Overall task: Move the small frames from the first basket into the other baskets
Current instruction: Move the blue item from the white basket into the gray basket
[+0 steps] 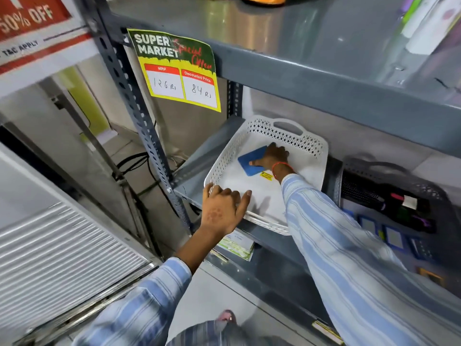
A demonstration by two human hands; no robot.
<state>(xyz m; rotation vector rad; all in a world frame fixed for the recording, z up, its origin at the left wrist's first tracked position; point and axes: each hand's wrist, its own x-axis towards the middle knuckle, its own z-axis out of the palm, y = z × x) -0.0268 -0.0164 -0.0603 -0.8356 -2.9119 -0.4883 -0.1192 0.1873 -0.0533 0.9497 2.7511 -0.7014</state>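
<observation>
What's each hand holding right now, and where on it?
Right hand holds the blue frame at its right edge, inside the white basket. Left hand grips that basket's near-left rim.

right hand | on blue frame (seemingly pinched) | white basket

A price card hangs from the front edge of the upper shelf. Its dark top reads "SUPER MARKET" in pale letters, with red script beside it that seems to say "Special Offer". Below, a white box headed "MRP" holds handwritten "126 Rs", and the box to its right, headed "Discounted Price", holds "84 Rs". Up and to the left of the card, a red and white poster shows "50% OFF" and, lower, "T&C APPLY". Below the card, a small yellow sticker in the white basket is too small to read
</observation>
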